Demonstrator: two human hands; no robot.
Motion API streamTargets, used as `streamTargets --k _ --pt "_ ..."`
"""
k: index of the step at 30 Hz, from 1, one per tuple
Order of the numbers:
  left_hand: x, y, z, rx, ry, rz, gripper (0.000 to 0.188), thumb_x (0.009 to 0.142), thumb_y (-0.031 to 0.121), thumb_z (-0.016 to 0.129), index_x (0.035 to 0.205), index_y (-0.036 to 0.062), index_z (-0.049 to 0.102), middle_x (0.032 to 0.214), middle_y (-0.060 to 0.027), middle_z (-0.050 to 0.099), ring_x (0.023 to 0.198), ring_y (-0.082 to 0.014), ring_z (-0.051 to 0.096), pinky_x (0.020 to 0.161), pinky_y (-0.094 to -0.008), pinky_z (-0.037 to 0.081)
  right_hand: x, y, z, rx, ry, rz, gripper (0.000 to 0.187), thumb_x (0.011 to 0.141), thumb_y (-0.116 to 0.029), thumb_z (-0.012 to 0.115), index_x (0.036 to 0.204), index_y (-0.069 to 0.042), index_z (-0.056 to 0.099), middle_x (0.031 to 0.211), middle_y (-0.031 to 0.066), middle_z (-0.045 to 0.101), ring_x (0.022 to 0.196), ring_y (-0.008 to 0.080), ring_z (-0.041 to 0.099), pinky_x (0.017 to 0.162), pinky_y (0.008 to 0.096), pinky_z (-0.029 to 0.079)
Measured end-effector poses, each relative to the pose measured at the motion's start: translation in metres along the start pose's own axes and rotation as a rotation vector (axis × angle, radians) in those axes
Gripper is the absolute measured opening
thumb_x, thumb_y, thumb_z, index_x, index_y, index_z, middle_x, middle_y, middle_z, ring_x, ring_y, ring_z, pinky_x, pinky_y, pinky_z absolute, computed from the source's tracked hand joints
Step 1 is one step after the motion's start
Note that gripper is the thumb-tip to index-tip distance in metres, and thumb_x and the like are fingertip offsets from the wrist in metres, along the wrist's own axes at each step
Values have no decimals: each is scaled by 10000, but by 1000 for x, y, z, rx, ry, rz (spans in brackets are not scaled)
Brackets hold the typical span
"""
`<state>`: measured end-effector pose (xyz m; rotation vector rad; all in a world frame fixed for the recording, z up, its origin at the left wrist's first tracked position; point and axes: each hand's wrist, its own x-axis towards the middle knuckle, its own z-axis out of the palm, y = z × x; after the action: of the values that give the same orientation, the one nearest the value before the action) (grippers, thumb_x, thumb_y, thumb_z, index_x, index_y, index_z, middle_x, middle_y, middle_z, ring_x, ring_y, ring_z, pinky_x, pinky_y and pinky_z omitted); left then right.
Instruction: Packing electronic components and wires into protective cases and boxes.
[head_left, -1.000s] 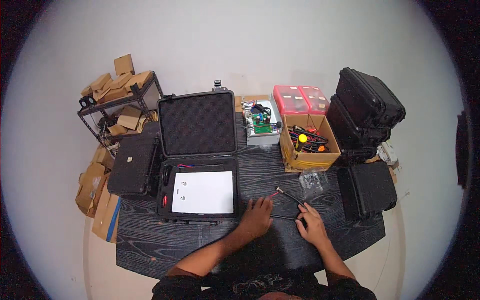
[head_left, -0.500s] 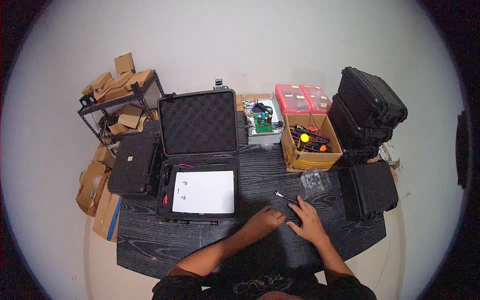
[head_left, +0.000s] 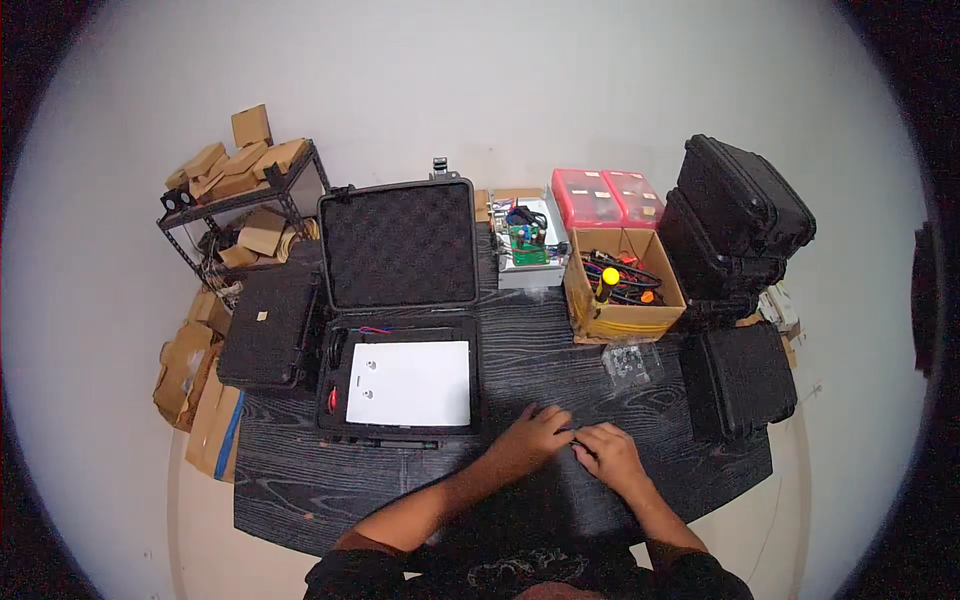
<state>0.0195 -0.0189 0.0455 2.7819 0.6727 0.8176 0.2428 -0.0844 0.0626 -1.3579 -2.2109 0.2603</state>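
Observation:
My left hand [head_left: 537, 438] and my right hand [head_left: 608, 456] are close together over the dark wood-grain table, their fingertips nearly meeting. Both have their fingers curled in a pinch. Between them shows a small dark bit; the fingers cover the rest, so its kind cannot be told. Beyond my right hand lies a clear plastic bag [head_left: 632, 367] with small parts. To the left of my hands is an open black hard case [head_left: 399, 245] lined with foam, holding a white panel [head_left: 410, 385], dark leads and a small red item [head_left: 333, 400].
Behind the bag stands a cardboard box [head_left: 628, 322] of cables and a yellow-topped tool. Farther back are a white enclosure with a green circuit board [head_left: 530, 247] and red organizers [head_left: 605, 198]. Closed black cases [head_left: 745, 380] flank the right; another [head_left: 268, 330] stands left, near a shelf [head_left: 255, 200].
My right hand has drawn in and curled its fingers toward my left. The thin dark piece with a pale metal tip, earlier beyond my fingers, no longer shows there.

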Motion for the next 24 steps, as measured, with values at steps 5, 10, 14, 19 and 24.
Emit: streamTargets --k 5,10,14,19,24 --pt "-1 2 -15 97 -273 -151 298 933 119 573 1215 36 626 1124 -118 632 1128 -308 642 974 -493 535 9 -5 -6 42 4 -6 293 810 -122 819 1090 -53 770 1056 96 769 964 297 716 846 406 598" --pt "9 5 -79 106 -56 -116 314 925 128 576 1214 16 626 1086 -137 665 1038 -330 675 933 -415 553 55 -9 -26 229 173 -159 270 782 -48 819 1047 -28 770 1030 135 766 954 319 738 859 393 593" --pt "10 -25 -148 93 -77 -203 328 922 98 606 1237 25 658 1191 -128 668 1101 -327 660 967 -437 540 122 -39 -36 221 197 -288 289 811 -65 819 1093 -43 766 1069 138 764 1000 319 746 896 408 600" --pt "-12 -49 -212 131 243 -402 369 856 7 663 1220 30 709 1209 -161 690 1158 -360 647 1018 -447 522 211 -74 -3 253 222 -363 263 871 -147 791 1117 -58 762 1091 131 761 1016 314 744 897 402 606" --pt "-53 -100 -221 312 364 -552 354 868 -19 694 1215 49 716 1259 -168 680 1143 -378 655 984 -444 545 278 -105 50 281 145 -389 268 877 -164 759 1126 -64 760 1106 132 755 1008 327 736 889 409 603"
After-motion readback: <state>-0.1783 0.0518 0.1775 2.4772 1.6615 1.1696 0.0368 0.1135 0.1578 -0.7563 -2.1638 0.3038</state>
